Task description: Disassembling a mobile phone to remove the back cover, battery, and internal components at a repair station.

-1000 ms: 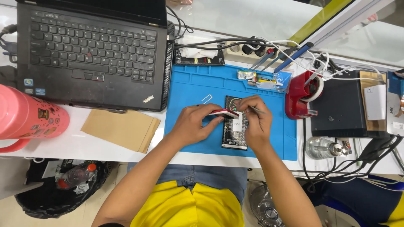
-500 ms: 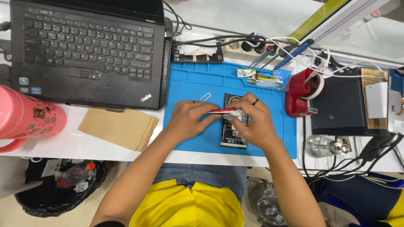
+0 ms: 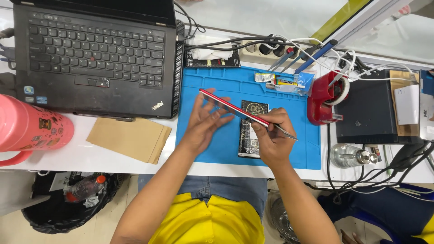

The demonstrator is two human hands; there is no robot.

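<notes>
a person in a yellow shirt works at a white worktop [image 3: 81, 156], both hands over a blue mat [image 3: 212, 144]. the left hand [image 3: 205, 124] has its fingers spread and propped against a thin red-edged phone panel [image 3: 233, 108], which is lifted off the mat and tilted, running from upper left down to the right between the two hands. the right hand [image 3: 271, 140] is curled, pinching the panel's lower right end together with slim metal tweezers [image 3: 285, 133] whose tip points to the right past the knuckles. beneath the raised panel, a black phone body [image 3: 251, 135] lies flat on the mat, just between the wrists. a black laptop [image 3: 95, 58] sits open to the left of the mat, with a brown envelope [image 3: 129, 140] below it and a pink bottle [image 3: 29, 129] at the left edge. a red tape dispenser [image 3: 325, 97] stands just right of the mat, beside a black box [image 3: 370, 113] and tangled cables.
</notes>
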